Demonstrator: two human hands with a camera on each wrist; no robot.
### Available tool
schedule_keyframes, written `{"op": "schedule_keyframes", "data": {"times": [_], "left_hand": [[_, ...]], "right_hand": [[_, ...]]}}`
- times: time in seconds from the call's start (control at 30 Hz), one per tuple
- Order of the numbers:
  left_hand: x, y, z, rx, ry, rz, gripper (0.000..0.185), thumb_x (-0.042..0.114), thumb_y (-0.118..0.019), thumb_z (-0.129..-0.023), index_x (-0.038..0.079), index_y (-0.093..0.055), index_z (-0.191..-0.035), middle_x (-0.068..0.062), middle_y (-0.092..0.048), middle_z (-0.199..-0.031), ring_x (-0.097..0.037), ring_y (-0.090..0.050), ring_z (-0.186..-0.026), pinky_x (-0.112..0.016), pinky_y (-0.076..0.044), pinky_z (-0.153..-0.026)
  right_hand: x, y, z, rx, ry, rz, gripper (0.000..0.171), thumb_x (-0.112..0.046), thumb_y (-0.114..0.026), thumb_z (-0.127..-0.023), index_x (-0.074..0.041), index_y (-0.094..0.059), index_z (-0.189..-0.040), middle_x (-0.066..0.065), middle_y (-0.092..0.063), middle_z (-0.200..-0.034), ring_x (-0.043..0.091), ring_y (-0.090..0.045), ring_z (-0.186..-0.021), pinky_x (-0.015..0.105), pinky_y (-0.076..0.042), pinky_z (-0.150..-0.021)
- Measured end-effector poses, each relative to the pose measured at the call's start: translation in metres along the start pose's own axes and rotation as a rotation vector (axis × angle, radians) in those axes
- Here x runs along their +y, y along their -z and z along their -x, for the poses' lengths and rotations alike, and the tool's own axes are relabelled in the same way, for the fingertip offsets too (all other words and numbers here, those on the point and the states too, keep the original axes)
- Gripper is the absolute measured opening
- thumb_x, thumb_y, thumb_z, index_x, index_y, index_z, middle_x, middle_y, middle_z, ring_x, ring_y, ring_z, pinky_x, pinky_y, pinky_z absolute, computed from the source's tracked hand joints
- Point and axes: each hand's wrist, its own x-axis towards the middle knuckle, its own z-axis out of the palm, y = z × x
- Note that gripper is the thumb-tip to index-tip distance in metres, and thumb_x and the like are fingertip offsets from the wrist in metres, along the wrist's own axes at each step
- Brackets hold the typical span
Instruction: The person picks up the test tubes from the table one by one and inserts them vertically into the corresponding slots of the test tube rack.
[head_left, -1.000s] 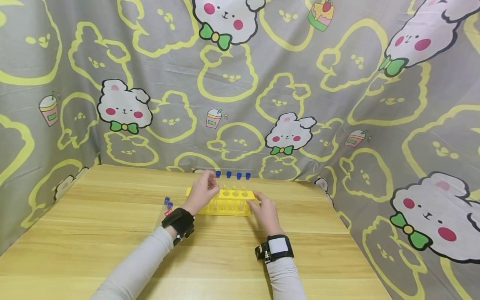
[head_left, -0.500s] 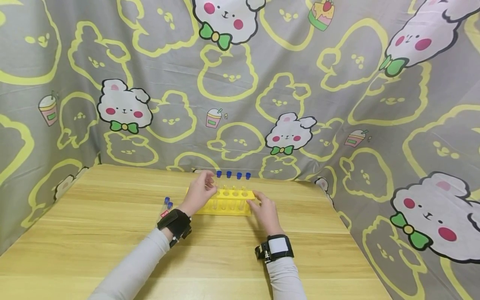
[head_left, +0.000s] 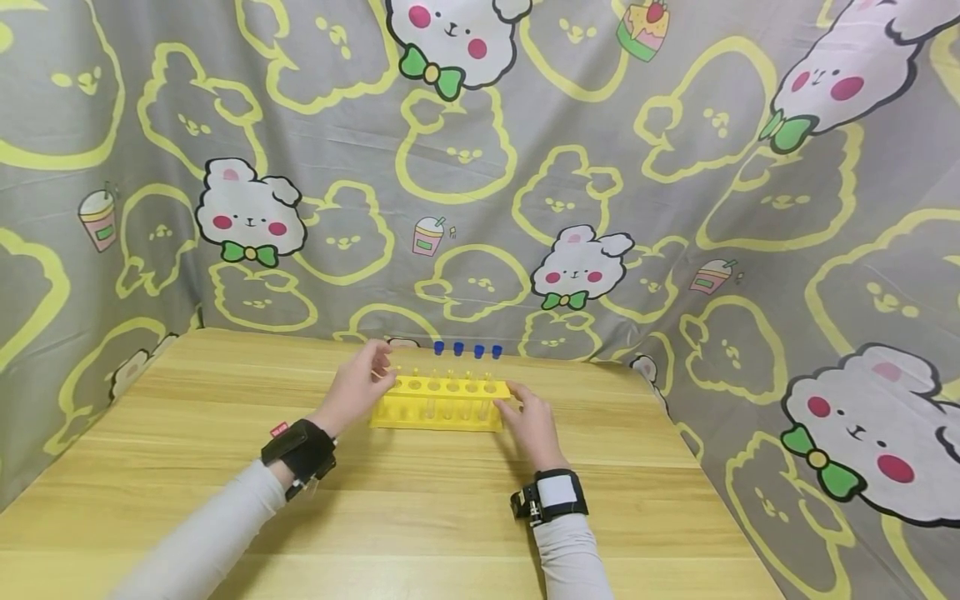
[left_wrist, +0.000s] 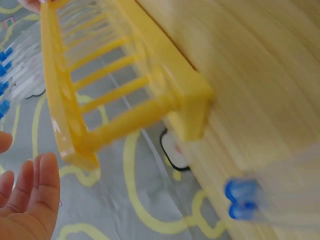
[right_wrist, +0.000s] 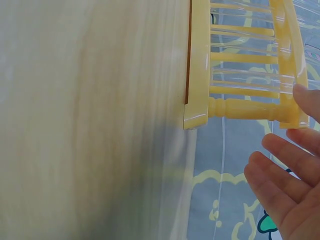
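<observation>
hands [head_left: 360, 385] open, flanking yellow rack [head_left: 438, 404]

Glossy yellow plastic for the rack [head_left: 438, 403], smooth and shiny along its rails. Clear tubes [head_left: 458, 379] in it, capped in blue plastic. Under the rack, a light wood-grain table [head_left: 420, 517], smooth, faintly sheened. Behind the rack, matt printed cloth [head_left: 480, 167], softly creased.
</observation>
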Motion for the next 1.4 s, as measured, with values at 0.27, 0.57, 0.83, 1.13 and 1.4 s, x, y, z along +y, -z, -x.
{"op": "schedule_keyframes", "data": {"times": [0.27, 0.57, 0.83, 1.13, 1.4], "left_hand": [[-0.022, 0.020, 0.012, 0.011, 0.066, -0.100, 0.031, 0.008, -0.063, -0.087, 0.001, -0.053, -0.115, -0.015, -0.062, -0.094, -0.026, -0.063, -0.083, -0.040, -0.055, -0.074], [-0.048, 0.037, 0.022, -0.077, 0.204, -0.175, 0.029, 0.012, -0.060, -0.090, -0.003, -0.054, -0.114, -0.017, -0.061, -0.093, -0.026, -0.060, -0.080, -0.034, -0.050, -0.066], [-0.063, 0.045, 0.026, -0.213, 0.277, -0.278, 0.015, 0.010, -0.063, -0.086, -0.005, -0.059, -0.089, -0.018, -0.063, -0.082, -0.025, -0.057, -0.070, -0.035, -0.048, -0.061], [-0.072, 0.046, 0.030, -0.313, 0.364, -0.263, 0.039, 0.010, -0.056, -0.085, 0.019, -0.032, -0.055, 0.009, -0.025, -0.050, -0.006, -0.024, -0.045, -0.018, -0.021, -0.044], [-0.075, 0.046, 0.029, -0.352, 0.444, -0.249, 0.041, 0.013, -0.058, -0.086, 0.018, -0.035, -0.052, 0.008, -0.032, -0.047, -0.007, -0.036, -0.041, -0.018, -0.033, -0.041]], "right_hand": [[0.000, 0.001, 0.001, -0.010, -0.009, -0.028, 0.050, -0.031, -0.066, -0.092, -0.008, -0.057, -0.134, 0.014, -0.060, -0.136, 0.036, -0.059, -0.122, 0.049, -0.051, -0.099], [0.000, 0.000, 0.001, -0.015, -0.011, -0.040, 0.050, -0.032, -0.066, -0.092, -0.009, -0.057, -0.134, 0.013, -0.059, -0.137, 0.036, -0.057, -0.123, 0.049, -0.050, -0.099], [0.000, 0.000, 0.001, -0.013, -0.001, -0.034, 0.050, -0.032, -0.066, -0.092, -0.009, -0.055, -0.136, 0.013, -0.059, -0.137, 0.035, -0.057, -0.124, 0.049, -0.050, -0.100], [0.000, 0.001, 0.002, -0.004, 0.003, -0.038, 0.049, -0.031, -0.066, -0.092, -0.009, -0.057, -0.134, 0.013, -0.060, -0.135, 0.035, -0.058, -0.123, 0.049, -0.050, -0.099], [-0.001, 0.001, 0.002, -0.007, 0.011, -0.036, 0.049, -0.031, -0.066, -0.092, -0.007, -0.057, -0.134, 0.014, -0.060, -0.136, 0.035, -0.057, -0.123, 0.049, -0.051, -0.099]]}}
